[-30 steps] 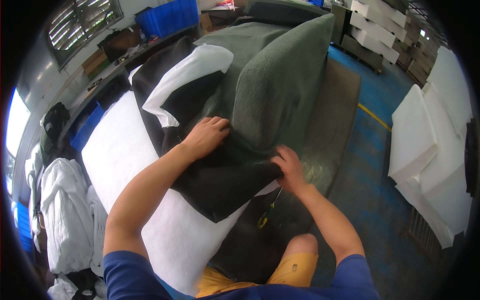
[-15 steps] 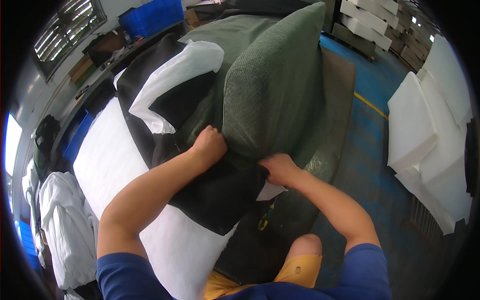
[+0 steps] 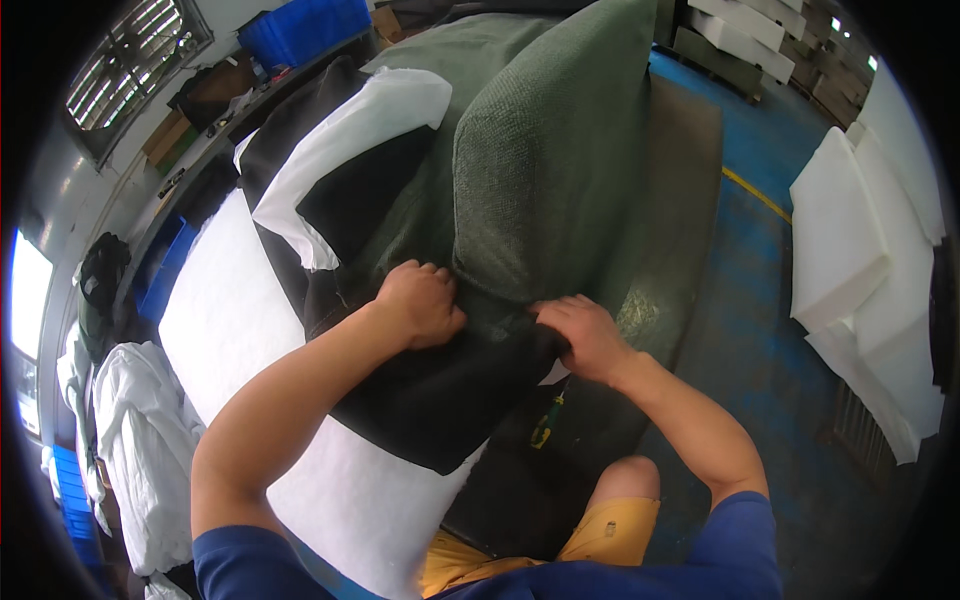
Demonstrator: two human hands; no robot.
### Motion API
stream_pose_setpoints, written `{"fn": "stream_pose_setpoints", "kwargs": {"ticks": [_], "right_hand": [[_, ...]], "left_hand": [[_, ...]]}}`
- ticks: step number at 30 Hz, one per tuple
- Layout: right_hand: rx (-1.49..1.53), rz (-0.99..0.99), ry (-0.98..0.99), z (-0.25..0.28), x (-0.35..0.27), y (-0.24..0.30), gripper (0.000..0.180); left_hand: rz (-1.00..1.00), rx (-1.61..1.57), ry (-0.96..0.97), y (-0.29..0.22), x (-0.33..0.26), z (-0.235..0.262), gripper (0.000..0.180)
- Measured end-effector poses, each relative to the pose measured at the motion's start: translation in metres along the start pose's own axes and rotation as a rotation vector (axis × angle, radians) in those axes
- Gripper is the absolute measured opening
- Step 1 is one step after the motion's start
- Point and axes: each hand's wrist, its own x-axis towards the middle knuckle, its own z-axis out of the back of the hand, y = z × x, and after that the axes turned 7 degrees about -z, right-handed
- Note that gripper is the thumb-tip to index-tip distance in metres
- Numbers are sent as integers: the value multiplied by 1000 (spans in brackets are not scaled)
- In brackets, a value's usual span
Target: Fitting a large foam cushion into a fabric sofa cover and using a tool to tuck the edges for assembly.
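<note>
A large dark green woven fabric cover (image 3: 555, 150), filled out to a rounded form, stands before me. Black fabric (image 3: 440, 400) hangs from its near edge. My left hand (image 3: 420, 305) is closed on the fabric where green meets black. To its right, my right hand (image 3: 585, 335) grips the same edge, fingers curled over it. A strip of white fabric (image 3: 300, 190) lies folded across black cloth left of the cover. Under the black fabric rests a thick white padding sheet (image 3: 350, 510). Below my right hand hangs a small green-and-yellow tool (image 3: 546, 425), its kind unclear.
White foam blocks (image 3: 840, 240) lean at the right, and more are stacked at the far right. A blue bin (image 3: 305, 35) sits on the bench at the back left. White cloth (image 3: 145, 450) hangs at the left. A yellow line (image 3: 757, 193) crosses the blue floor.
My left hand has rolled over and moved slightly down along the edge. My right hand has shifted a little right, its fingers now lying over the fabric. The view has shifted slightly.
</note>
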Motion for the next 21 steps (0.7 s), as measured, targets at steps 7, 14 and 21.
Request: {"fn": "stream_pose_setpoints", "kwargs": {"ticks": [7,14,21], "right_hand": [[-122,-249,204,-17,27,36,31],[-60,-310,191,-23,-3,32,65],[-107,-129,-30,-37,-9,12,77]], "left_hand": [[55,64,372,-12,28,6,49],[43,51,255,-8,21,-4,45],[-95,170,328,-35,25,5,42]]}}
